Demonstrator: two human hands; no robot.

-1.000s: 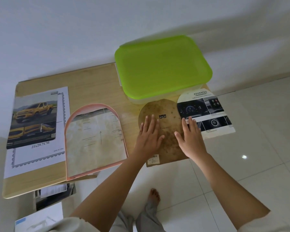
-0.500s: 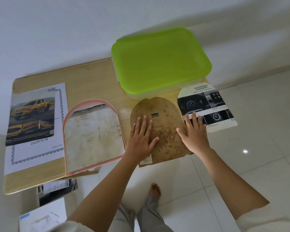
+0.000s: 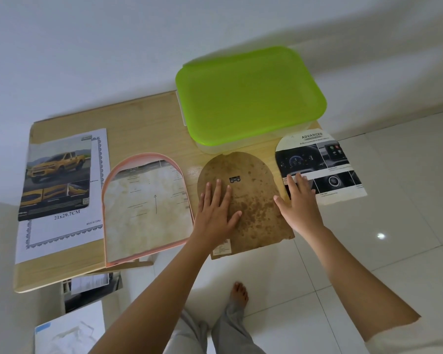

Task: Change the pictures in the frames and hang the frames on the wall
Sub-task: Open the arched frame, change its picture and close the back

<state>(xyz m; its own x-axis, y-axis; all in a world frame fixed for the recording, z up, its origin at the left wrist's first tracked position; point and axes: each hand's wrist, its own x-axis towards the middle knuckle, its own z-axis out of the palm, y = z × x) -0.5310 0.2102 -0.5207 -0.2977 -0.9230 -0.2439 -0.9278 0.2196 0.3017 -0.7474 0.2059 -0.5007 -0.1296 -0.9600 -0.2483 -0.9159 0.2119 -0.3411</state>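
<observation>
A plain white wall rises behind a small light-wood table that stands close against it, with a soft shadow across the wall's upper right. The floor is laid with large glossy pale tiles with thin grey joints. One bright spot of light glints on a tile to the right

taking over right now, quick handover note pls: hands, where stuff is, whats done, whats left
Left hand: open, flat on the brown backing board.
Right hand: open, fingers on the arch-cut dashboard picture, at the board's right edge.
Pink arched frame: on the table left of the board, a stained sheet in it. Truck print far left.
Done: backing out, dashboard picture cut to shape.
Left: swap the picture in, refit backing, hang.
</observation>
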